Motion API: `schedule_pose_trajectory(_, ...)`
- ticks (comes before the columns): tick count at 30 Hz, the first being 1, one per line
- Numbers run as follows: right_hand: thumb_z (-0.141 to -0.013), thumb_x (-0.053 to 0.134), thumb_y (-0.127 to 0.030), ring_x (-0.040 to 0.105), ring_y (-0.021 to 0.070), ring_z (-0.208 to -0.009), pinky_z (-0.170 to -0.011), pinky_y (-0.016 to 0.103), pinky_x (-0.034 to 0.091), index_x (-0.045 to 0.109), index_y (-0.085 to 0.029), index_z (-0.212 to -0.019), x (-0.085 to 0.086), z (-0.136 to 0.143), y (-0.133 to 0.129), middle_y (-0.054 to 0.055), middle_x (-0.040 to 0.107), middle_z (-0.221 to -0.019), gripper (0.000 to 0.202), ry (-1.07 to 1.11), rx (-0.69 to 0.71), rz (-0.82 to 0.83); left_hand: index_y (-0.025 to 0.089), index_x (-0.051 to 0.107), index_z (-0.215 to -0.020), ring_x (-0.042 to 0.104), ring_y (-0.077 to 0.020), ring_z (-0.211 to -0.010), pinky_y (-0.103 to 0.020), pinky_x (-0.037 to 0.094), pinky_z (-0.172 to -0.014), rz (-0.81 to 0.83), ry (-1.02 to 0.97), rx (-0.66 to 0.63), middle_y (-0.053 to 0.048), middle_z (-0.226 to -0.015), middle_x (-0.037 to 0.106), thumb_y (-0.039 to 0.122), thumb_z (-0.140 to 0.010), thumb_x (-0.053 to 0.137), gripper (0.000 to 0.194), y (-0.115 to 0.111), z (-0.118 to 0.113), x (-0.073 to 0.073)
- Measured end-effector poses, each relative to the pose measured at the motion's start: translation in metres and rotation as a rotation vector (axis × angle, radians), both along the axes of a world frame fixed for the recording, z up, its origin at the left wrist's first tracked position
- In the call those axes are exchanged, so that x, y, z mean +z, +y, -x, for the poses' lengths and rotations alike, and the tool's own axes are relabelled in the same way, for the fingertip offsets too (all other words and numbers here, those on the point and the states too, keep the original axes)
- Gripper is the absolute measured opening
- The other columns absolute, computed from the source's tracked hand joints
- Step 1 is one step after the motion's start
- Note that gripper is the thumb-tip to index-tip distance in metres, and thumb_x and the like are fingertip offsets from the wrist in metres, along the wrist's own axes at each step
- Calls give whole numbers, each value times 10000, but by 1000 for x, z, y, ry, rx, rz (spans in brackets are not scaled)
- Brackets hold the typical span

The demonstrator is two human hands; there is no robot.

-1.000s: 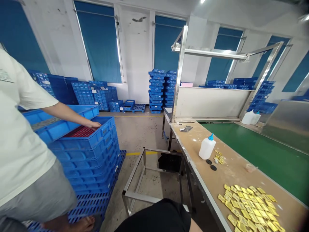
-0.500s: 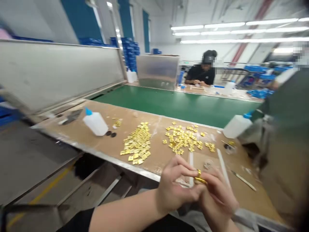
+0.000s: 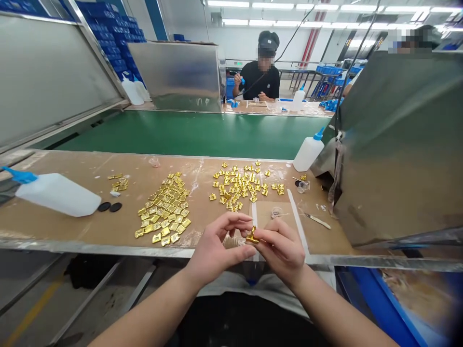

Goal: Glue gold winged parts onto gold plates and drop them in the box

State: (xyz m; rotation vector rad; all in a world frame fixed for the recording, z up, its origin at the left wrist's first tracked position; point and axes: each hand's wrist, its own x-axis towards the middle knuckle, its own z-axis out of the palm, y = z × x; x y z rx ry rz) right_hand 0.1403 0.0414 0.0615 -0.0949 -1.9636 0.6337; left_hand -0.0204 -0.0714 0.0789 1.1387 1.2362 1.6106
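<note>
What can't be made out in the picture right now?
All in the head view:
- Part of the gold piece: covered by the right hand.
- Most of the person at right: hidden behind the metal panel.
- Rest of the blue bin: cut off by the bottom edge.
- Details of the piled gold squares: too small.

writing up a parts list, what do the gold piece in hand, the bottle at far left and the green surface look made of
Gold piece: polished metal or metallized plastic, its bright glints fit either. Bottle: probably plastic, milky white body, satin finish. Green surface: perhaps rubber or PVC, smooth, soft sheen.
</note>
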Motion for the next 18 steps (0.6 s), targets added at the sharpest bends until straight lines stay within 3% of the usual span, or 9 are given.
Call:
schedule_pose_trajectory(4, -940, 726, -60, 579, 143, -671, -570, 272, 475, 731, -194, -1137, 1, 0, 3, 32, 611, -825, 239, -10, 4, -63, 254, 767, -1135, 712, -151, -994, -220, 552, -889, 101, -152, -92, -29, -1051, 777, 248, -803, 953, 380, 5, 6, 5)
schedule_pose_trajectory(8, -938, 747, -78, 598, 135, -683, -577, 265, 497, 725, -202, -1192, 6, -1, 3, 36, 645, -854, 283, -11, -23, -76, 252, 748, -1168, 743, -152, -904, -230, 596, -809, 156, -428, -212, -41, -1042, 794, 265, -776, 969, 450, 9, 10, -2)
schedule_pose_trajectory(11, -925, 766, -90, 602, 133, -680, -572, 263, 504, 716, -213, -1216, 7, -9, 3, 30, 665, -862, 319, 10, -41, -51, 252, 740, -1202, 750, -191, -920, -285, 612, -820, 155, -446, -204, -67, -1064, 796, 301, -750, 985, 516, 11, 12, -9)
schedule_pose_trajectory(14, -896, 783, -78, 593, 134, -661, -564, 270, 501, 720, -216, -1205, 1, -27, 8, 27, 662, -861, 343, 0, -81, -19, 254, 746, -1222, 731, -228, -972, -320, 597, -816, 144, -267, -148, -90, -1089, 792, 359, -756, 974, 529, 12, 19, -15)
schedule_pose_trajectory(18, -900, 736, -57, 605, 148, -671, -560, 278, 488, 744, -235, -1175, -21, -60, 26, 28, 660, -862, 328, -23, -192, 55, 278, 784, -1150, 684, -234, -997, -384, 547, -907, 239, 393, 10, -64, -1105, 772, 361, -877, 859, 295, 6, 38, -31)
